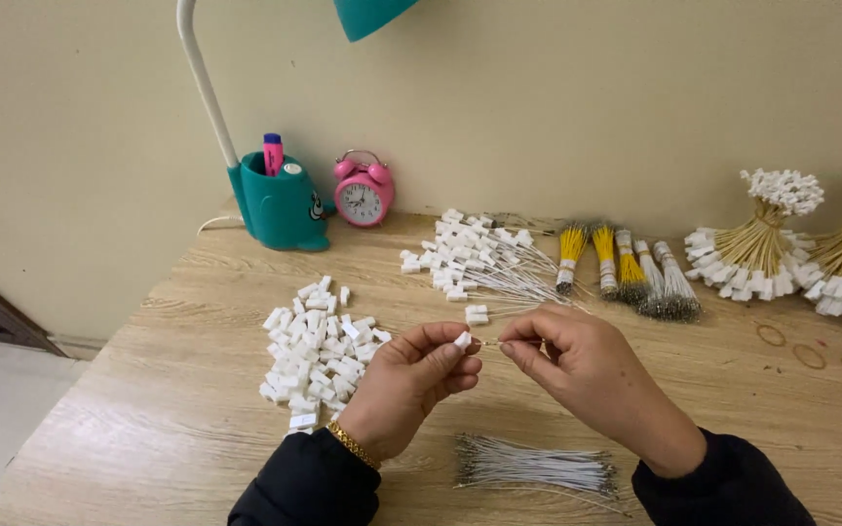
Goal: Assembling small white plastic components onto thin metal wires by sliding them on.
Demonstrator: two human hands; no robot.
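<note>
Both forearms, in dark sleeves, came up from the tabletop's near edge and met over its middle. The left hand (411, 385) was curled, thumb and forefinger pinched shut at the fingertips (452, 348). The right hand (577, 360) faced it, fingertips nearly touching, its thumb and forefinger apparently pinched together too, though the grip was hard to make out.

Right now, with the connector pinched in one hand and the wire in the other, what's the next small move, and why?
Probably slide the thin wire in the right hand leftward into the white connector pinched by the left hand. The wire's tip sits right beside the connector, and the two hands nearly meet.
</note>
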